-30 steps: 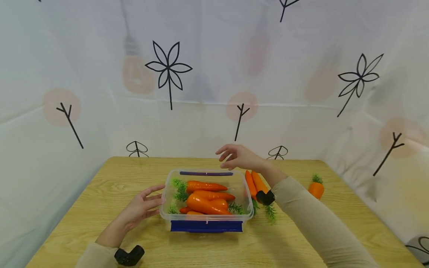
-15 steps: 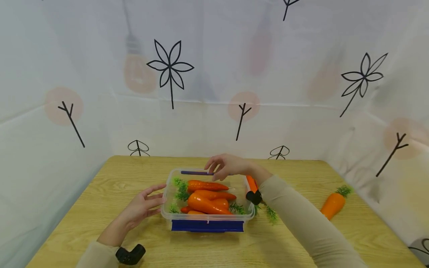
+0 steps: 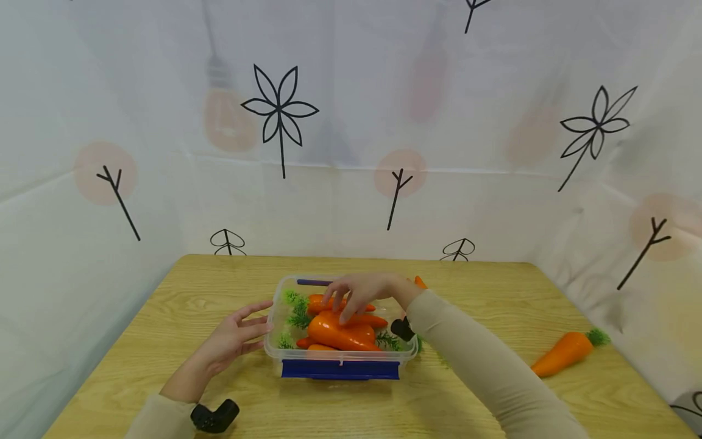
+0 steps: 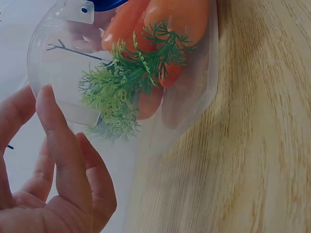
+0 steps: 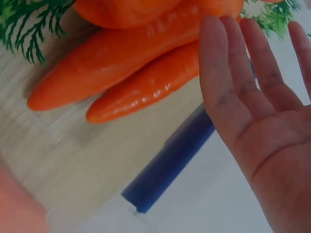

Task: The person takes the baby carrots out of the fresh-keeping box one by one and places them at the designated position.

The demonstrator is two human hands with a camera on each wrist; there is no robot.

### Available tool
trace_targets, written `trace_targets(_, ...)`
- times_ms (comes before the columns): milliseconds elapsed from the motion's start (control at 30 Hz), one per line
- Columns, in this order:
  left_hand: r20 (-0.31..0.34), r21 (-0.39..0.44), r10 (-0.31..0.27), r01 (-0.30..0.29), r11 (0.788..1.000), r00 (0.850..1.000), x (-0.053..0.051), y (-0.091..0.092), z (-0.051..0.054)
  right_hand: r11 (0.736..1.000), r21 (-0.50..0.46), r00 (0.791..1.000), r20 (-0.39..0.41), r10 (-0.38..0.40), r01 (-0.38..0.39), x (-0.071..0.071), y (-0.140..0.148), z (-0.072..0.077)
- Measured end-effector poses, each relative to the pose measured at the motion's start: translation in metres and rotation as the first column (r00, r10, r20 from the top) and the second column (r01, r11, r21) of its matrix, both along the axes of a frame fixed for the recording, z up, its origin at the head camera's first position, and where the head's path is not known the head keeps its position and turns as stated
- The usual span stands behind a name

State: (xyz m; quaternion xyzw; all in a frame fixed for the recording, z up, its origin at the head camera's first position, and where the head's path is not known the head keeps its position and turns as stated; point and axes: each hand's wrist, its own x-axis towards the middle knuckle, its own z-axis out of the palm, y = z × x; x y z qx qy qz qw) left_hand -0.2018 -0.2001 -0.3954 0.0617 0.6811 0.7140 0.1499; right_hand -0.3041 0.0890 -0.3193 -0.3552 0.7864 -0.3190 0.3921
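A clear plastic food container (image 3: 411, 355) with blue latches stands mid-table, holding several orange toy carrots (image 3: 334, 334) with green tops. My left hand (image 3: 233, 341) is at its left side, fingers extended and loosely bent. In the left wrist view, fingertips (image 4: 46, 92) touch the container's rim, near green carrot leaves (image 4: 116, 87). My right hand (image 3: 364, 289) reaches over the container from the right, fingers pointing down at the carrots. The right wrist view has the fingers nearly straight beside two carrots (image 5: 112, 68); whether they touch cannot be told.
On the right of the wooden table (image 3: 219, 286) lies a loose carrot (image 3: 565, 353) with a green top. Another carrot tip (image 3: 420, 281) shows behind my right forearm. A white patterned cloth (image 3: 351, 207) hangs behind the table.
My right hand has moved left and down, from above the container's far right corner to the carrots inside. The loose carrot at right has rolled rightward and turned. My left hand stays put.
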Motion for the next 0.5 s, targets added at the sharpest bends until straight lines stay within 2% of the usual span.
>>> trace_targets(100, 0.005, 0.003, 0.0, 0.0, 1.0, 1.0, 0.0, 0.001, 0.0, 1.0, 0.021, 0.999, 0.031, 0.011, -0.012, 0.002, -0.004, -0.003)
trace_targets(500, -0.006, 0.001, -0.001, 0.001, 1.0, 1.0, -0.002, 0.002, -0.001, 0.989, 0.12, 0.997, 0.018, 0.081, -0.083, 0.004, -0.012, -0.011)
